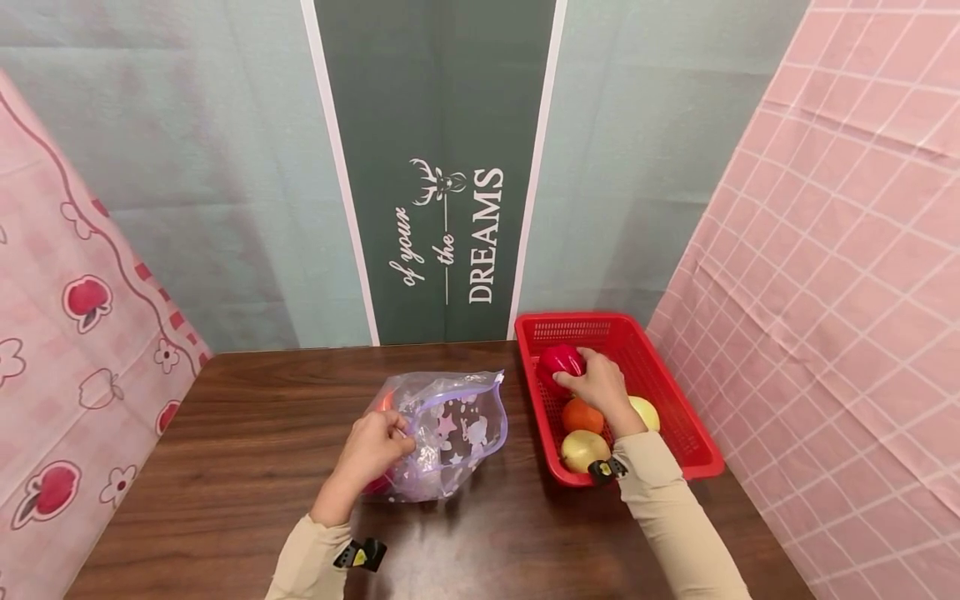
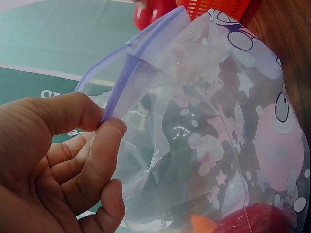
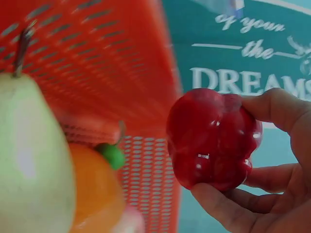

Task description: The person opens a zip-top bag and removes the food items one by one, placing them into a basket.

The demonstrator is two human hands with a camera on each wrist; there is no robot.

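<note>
My right hand (image 1: 603, 387) grips a glossy, lobed red bell pepper (image 3: 214, 141) between thumb and fingers, over the far left part of the red basket (image 1: 678, 400). Beneath and beside that hand lie an orange (image 1: 581, 416) and two pale yellow-green fruits; one, a pear (image 3: 31, 160) with a stem, fills the left of the right wrist view. My left hand (image 1: 371, 450) pinches the purple zip edge of a clear printed bag (image 2: 204, 141) between thumb and index finger. The bag's mouth gapes toward the basket. Inside it show a red item (image 2: 257, 218) and an orange one (image 2: 201, 223), both partly hidden.
The basket stands at the right of the brown wooden table (image 1: 247, 442), near the pink checked cloth (image 1: 840, 275). A green-grey curtain (image 1: 225, 183) hangs behind the table. A pink fruit-patterned cloth (image 1: 67, 350) hangs at the left.
</note>
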